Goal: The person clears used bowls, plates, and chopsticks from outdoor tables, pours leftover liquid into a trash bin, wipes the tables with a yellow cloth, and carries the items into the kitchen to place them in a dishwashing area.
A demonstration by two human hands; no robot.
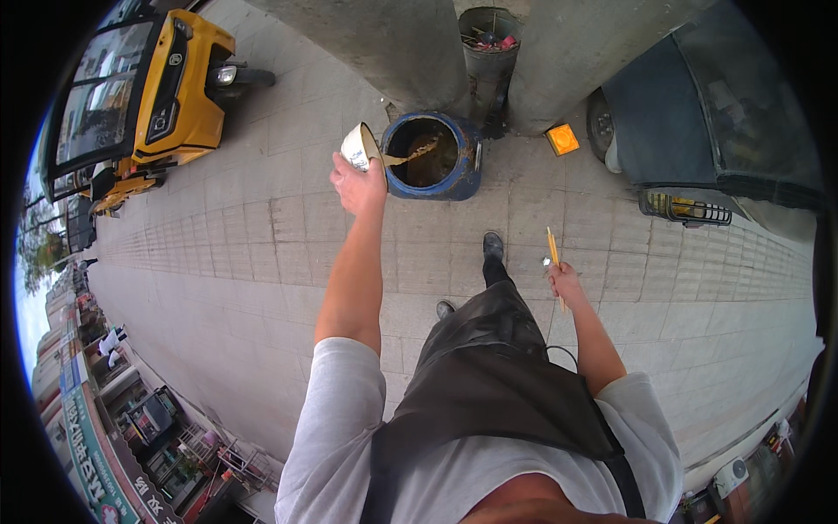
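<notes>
My left hand (361,183) grips a white bowl (359,148) that bears blue writing, tilted on its side at the left rim of a blue plastic barrel (466,185). Brownish liquid or food waste streams from the bowl into the barrel's open mouth, where dark liquid shows. My right hand (565,283) is closed around several wooden chopsticks (552,245), held low to the right of my legs. A small shiny whitish thing shows beside those fingers; whether the hand holds it cannot be told.
Two thick concrete columns (419,52) rise behind the barrel, with a dark bin (491,62) of rubbish between them. An orange square tin or box (563,139) lies right of them. A yellow three-wheeler (190,98) stands left, a dark covered vehicle (661,124) right. Paving tiles lie underfoot.
</notes>
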